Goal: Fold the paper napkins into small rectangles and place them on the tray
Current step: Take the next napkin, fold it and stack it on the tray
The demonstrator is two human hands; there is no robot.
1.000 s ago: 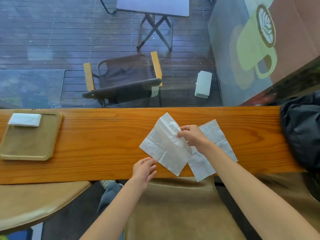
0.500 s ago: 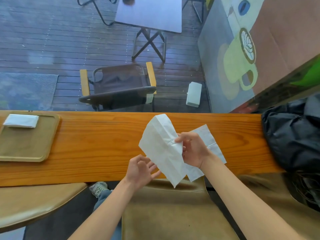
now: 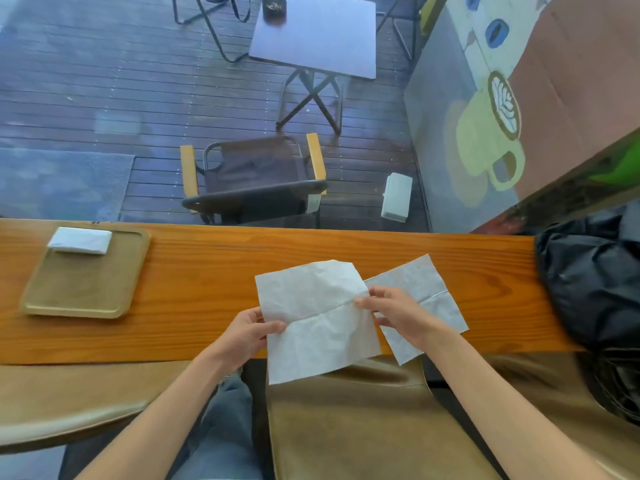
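Above the counter edge, left hand [image 3: 250, 332] and right hand [image 3: 394, 311] each pinch opposite sides of the unfolded napkin [image 3: 317, 318].

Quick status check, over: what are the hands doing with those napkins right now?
Both hands, left and right, pinch one open napkin at its crease. Second napkin flat on counter. One folded napkin on tray. Path to tray clear.
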